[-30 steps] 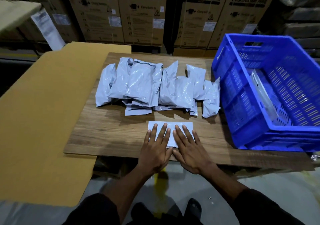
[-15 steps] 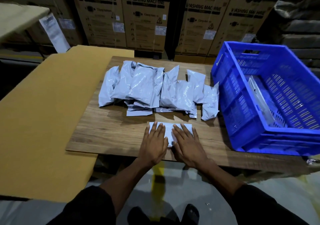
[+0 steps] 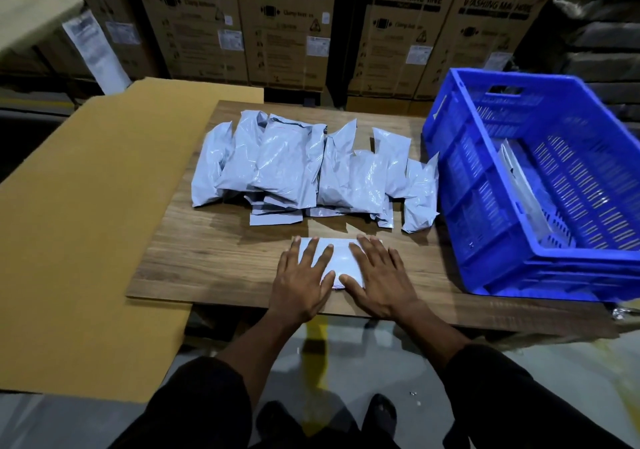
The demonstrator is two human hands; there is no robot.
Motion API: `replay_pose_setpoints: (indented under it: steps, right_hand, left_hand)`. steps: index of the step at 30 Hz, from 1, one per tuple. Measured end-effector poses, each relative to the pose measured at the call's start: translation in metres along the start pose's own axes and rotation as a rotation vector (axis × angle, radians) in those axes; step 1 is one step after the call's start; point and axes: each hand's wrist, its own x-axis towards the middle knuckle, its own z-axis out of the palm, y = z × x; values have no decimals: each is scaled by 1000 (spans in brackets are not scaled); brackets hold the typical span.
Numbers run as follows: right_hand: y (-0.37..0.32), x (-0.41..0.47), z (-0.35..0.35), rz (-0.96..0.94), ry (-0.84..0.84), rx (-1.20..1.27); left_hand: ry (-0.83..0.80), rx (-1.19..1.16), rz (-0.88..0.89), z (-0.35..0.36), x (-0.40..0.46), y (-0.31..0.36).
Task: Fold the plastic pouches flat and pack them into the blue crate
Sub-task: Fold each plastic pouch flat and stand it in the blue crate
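Folded pouch: a flat, rectangular pale grey plastic pouch (image 3: pixel 341 261) lies at the near edge of the bench, straight ahead of the person, mostly covered by both hands.
Left hand: the left hand (image 3: pixel 302 284) lies palm down on the pouch's left half, fingers straight and spread; its grip is open, pressing and not curled round anything.
Right hand: the right hand (image 3: pixel 379 280) lies palm down on the pouch's right half, fingers straight and spread; its grip is likewise open and flat, the thumb reaching toward the left hand across the pouch's near edge.
Pouch pile: a heap of puffy, crinkled pale grey plastic pouches (image 3: pixel 304 168) sits further back on the bench, overlapping each other in a row, apart from the folded one.
Blue crate: a blue slatted plastic crate (image 3: pixel 485 220) stands on the right end of the bench, just beside the rightmost pouch of the pile.
Crate contents: one flat pale pouch (image 3: pixel 523 185) leans on edge against the crate's left inner wall.
Bench: a brown wood-grain board (image 3: pixel 207 258) carries pouches and crate.
Cardboard sheet: a large tan cardboard sheet (image 3: pixel 86 223) lies to the left, partly under the bench's left edge.
Background: stacked brown washing machine cartons (image 3: pixel 287 29) stand behind the bench.
Sleeves: dark sleeves (image 3: pixel 207 403) cover both forearms near the elbows.
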Motion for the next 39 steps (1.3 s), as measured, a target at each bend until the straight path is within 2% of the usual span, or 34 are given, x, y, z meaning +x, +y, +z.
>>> replay_pose_setpoints:
  steps: [3, 5, 10, 12, 15, 20, 26, 30, 34, 37, 39]
  right_hand:
    - [1, 0, -2, 26, -54, 8]
    - [5, -2, -8, -24, -86, -3]
    - [21, -14, -19, -418, 54, -171]
    - [21, -10, -16, -486, 53, -164]
    - [20, -5, -14, -494, 32, -126]
    - [16, -2, -18, -449, 31, -103]
    - [17, -8, -11, -467, 86, -196]
    - [11, -6, -10, -453, 148, -183]
    - [4, -7, -11, -447, 300, -123]
    - [3, -13, -13, -551, 421, -148]
    - [9, -18, -13, -692, 428, -251]
  left_hand:
    - [-20, 21, -16, -2, -2, -3]
    - [-16, 33, -13, -3, -2, -4]
    - [-54, 18, 28, -9, -2, -11]
    - [-101, 5, 21, -10, -1, -10]
    - [-127, 18, -2, -13, -1, -10]
    - [-103, 151, 76, -19, -5, -9]
    - [-231, 175, 53, -17, 3, -11]
    - [-225, 183, 61, -20, 3, -9]
    - [-148, 258, 73, -22, 5, -7]
    - [-29, 249, 125, -20, 7, -11]
    - [26, 214, 129, -22, 8, -14]
